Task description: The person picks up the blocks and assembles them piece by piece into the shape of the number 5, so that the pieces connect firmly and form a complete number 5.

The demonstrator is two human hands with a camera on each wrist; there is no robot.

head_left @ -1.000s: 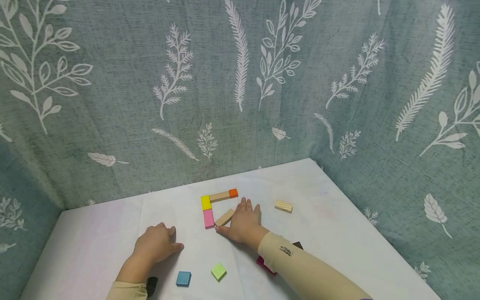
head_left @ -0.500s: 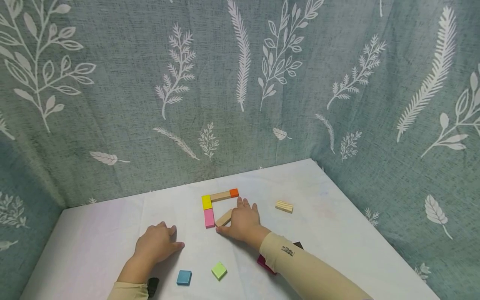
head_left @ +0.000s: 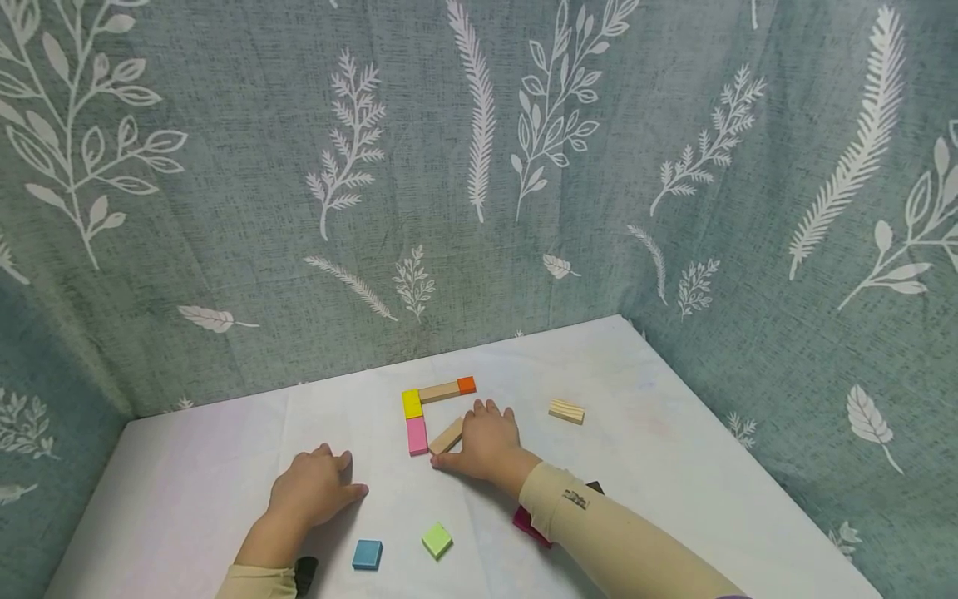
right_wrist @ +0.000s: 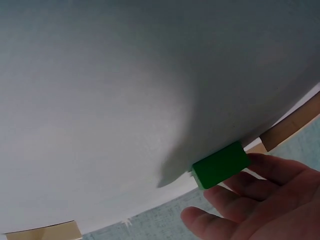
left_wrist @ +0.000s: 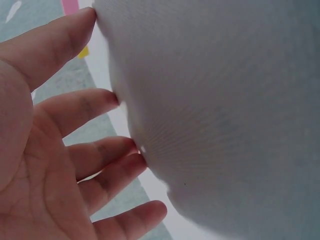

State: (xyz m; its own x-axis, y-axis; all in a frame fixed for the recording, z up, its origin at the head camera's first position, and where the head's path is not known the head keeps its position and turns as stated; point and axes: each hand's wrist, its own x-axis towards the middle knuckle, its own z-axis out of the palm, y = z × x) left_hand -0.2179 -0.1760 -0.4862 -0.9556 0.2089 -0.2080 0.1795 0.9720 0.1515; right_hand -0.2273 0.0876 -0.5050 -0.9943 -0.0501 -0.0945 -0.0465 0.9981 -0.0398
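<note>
My right hand [head_left: 486,445] rests low over the table, thumb spread to the left beside a plain wooden block [head_left: 447,436]. In the right wrist view its fingers touch a green block [right_wrist: 221,166], which the hand hides in the head view. The thumb is out of sight in the right wrist view. An L-shaped row lies just beyond: a pink block [head_left: 417,437], a yellow block [head_left: 412,404], a wooden block [head_left: 439,393] and an orange block [head_left: 467,385]. My left hand [head_left: 310,487] rests with loosely bent fingers, its fingertips on the white table, holding nothing.
Nearer me lie a blue block [head_left: 367,555] and a lime-green block [head_left: 437,541]. A dark-red block [head_left: 530,527] is partly hidden under the right sleeve. To the right lies another wooden block [head_left: 566,412]. Patterned curtains [head_left: 449,274] border the white table [head_left: 187,466].
The fingers of my right hand have drawn slightly back toward me and closer together. My left hand and the blocks in sight stay in place.
</note>
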